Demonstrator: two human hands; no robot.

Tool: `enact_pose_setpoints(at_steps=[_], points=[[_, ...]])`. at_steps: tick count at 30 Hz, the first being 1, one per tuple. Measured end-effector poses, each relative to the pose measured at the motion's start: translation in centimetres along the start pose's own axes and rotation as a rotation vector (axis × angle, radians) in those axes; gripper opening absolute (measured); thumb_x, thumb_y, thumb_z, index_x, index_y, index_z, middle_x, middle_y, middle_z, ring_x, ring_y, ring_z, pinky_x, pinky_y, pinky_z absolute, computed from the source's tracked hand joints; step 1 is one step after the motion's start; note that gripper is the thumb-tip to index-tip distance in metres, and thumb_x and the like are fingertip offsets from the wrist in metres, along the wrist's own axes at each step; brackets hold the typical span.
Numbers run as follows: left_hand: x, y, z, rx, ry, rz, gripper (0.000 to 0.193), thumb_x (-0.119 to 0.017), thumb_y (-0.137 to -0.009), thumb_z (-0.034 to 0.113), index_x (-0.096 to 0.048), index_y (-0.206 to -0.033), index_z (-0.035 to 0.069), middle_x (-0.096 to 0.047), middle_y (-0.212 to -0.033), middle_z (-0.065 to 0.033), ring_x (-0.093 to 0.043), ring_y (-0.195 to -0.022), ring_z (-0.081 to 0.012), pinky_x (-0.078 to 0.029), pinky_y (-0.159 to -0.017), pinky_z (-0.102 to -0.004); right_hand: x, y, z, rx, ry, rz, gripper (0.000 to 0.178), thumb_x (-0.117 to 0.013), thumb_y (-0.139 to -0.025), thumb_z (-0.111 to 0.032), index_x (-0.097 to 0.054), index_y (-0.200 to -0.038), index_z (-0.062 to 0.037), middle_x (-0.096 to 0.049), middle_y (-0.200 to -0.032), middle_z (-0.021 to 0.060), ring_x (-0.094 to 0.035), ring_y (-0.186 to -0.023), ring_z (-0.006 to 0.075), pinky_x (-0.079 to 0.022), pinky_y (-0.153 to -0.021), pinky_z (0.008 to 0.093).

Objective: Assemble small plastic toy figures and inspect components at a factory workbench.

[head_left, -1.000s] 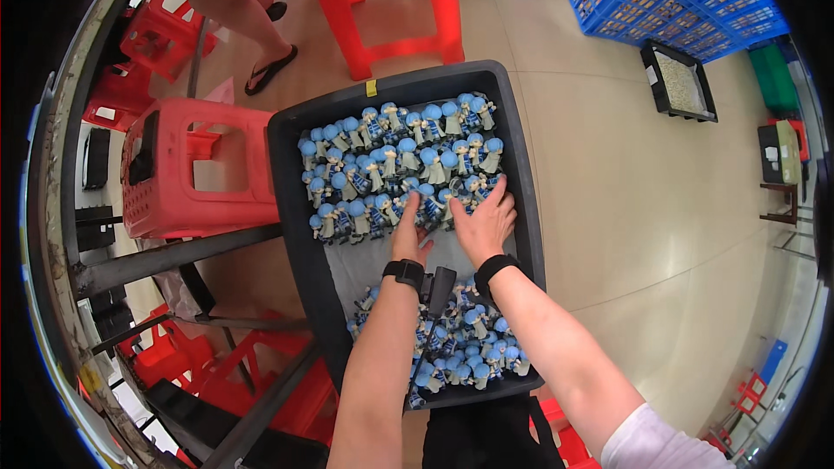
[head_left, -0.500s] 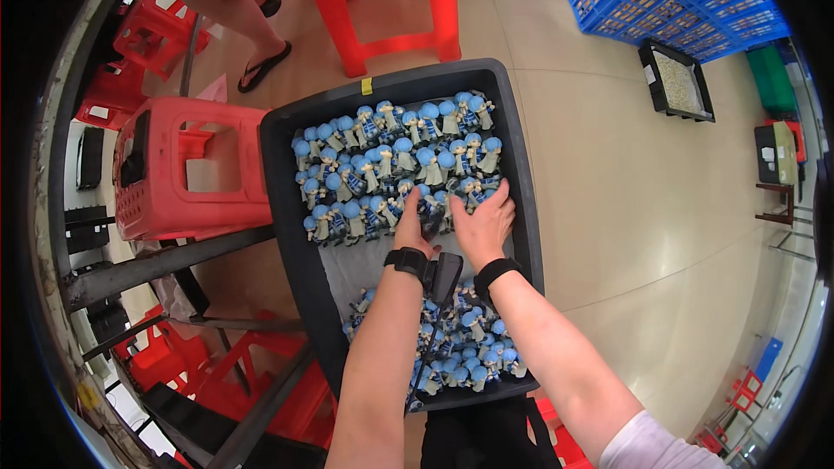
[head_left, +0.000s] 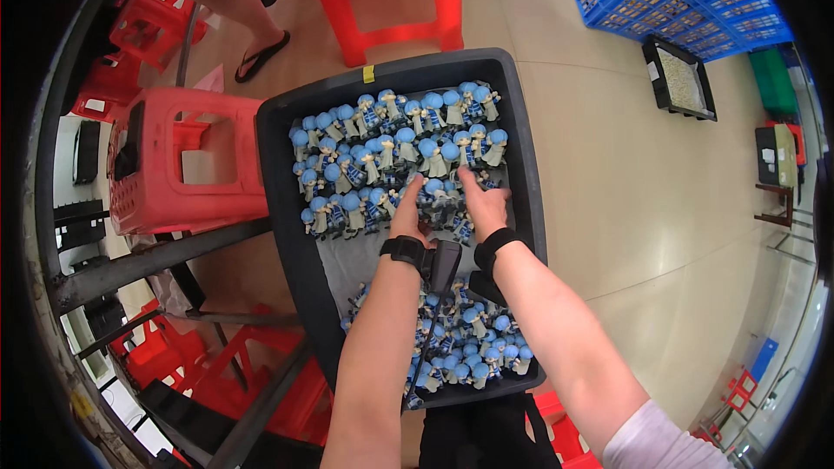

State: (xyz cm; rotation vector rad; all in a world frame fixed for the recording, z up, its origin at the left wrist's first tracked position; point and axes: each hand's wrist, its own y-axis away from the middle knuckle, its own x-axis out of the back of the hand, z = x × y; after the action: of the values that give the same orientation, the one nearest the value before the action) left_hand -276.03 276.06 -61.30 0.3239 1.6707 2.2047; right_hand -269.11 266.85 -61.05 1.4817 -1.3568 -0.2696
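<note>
A dark grey tub holds rows of small figurines with round light-blue heads, pale capes and blue-and-dark bodies. My left hand and my right hand reach into the third row from the far end. Between them they cup several figurines, left hand on one side and right hand on the other, thumbs pointing away from me. My palms and most fingers are hidden. A pale liner sheet shows in front of that row. Nearer to me lies a looser heap of the same figurines.
A red stool stands against the tub's left side, another red stool beyond it. A person's leg and sandal are at far left. Blue crates and a black tray of pale bits stand far right. A metal frame runs along the left.
My right hand has drawn its fingers in and turned, closing nearer to my left hand around the figurines. The figurines at the right end of that row have shifted.
</note>
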Motion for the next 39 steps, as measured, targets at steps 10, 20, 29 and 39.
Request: enact_pose_setpoints(at_steps=[10,20,29,39], points=[[0.8,-0.2,-1.2,0.011,-0.053,-0.137,0.086,-0.071,-0.058,0.050,-0.033,-0.128,0.019,-0.030,-0.129,-0.0130,-0.034,-0.110,-0.0297,-0.031,-0.081,-0.0474,-0.4,-0.1,0.6,0.086,-0.004,0.063,0.099,-0.068,-0.057,-0.053,-0.022,-0.131,-0.0066,-0.024,-0.127,0.0320,-0.035,-0.113,0.0429,-0.032,-0.092,0.0449],[1.0,-1.3,-2.8,-0.102,-0.002,-0.225,0.060,-0.070,-0.067,0.038,-0.046,-0.118,0.019,-0.047,-0.115,-0.0077,-0.045,-0.103,-0.0270,-0.032,-0.085,-0.0513,0.2,-1.3,2.3,-0.014,-0.260,-0.100,0.086,-0.067,-0.058,-0.042,-0.028,-0.128,-0.0096,-0.027,-0.127,0.0277,-0.034,-0.115,0.0360,-0.032,-0.093,0.0414],[1.4,-0.4,-3.3,-0.173,0.077,-0.319,0.055,-0.070,-0.069,0.029,-0.046,-0.115,0.012,-0.053,-0.108,-0.0071,-0.051,-0.097,-0.0256,-0.036,-0.082,-0.0534,0.3,-0.8,2.9,0.245,-0.163,-0.065,0.062,-0.059,-0.067,-0.035,-0.044,-0.120,-0.0065,-0.051,-0.111,0.0238,-0.046,-0.107,0.0325,-0.036,-0.089,0.0354],[0.8,1.2,-4.1,-0.273,0.030,-0.281,0.051,-0.072,-0.068,0.018,-0.045,-0.110,0.010,-0.055,-0.102,-0.0064,-0.055,-0.091,-0.0238,-0.045,-0.072,-0.0481,1.4,-0.7,3.2,0.134,-0.286,-0.122,0.071,-0.060,-0.068,-0.048,-0.042,-0.119,-0.0027,-0.050,-0.113,0.0215,-0.048,-0.104,0.0312,-0.036,-0.087,0.0351]])
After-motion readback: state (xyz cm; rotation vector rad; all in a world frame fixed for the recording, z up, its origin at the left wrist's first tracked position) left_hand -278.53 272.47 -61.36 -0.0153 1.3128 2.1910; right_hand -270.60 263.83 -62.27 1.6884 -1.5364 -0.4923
